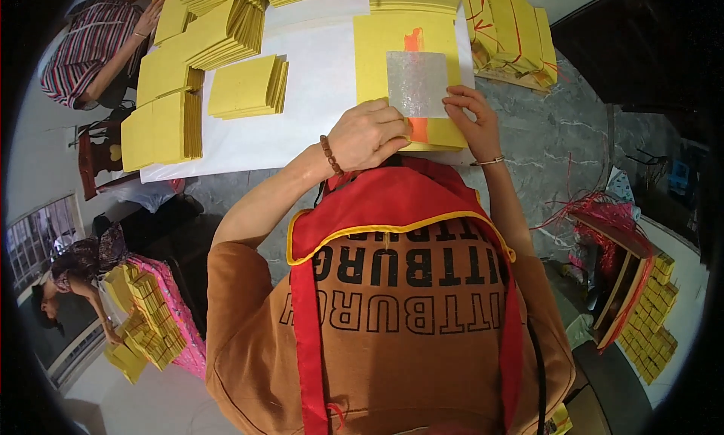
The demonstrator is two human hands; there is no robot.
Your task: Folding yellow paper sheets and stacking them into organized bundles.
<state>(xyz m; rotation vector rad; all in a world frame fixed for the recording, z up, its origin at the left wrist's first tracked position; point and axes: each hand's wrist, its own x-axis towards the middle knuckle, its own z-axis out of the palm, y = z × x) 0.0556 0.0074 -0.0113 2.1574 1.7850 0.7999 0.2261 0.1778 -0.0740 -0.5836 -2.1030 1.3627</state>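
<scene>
Paper (370, 65) may crease if the left hand (369, 135), fingers seemingly pinching its edge, slips; the right hand (475, 119), fingers parted, could skew the silver square (416, 80).

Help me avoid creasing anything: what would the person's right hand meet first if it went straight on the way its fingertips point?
Most likely the square silvery-grey sheet: the right hand has its fingertips at that sheet's right edge. Whether they already touch is unclear.
</scene>
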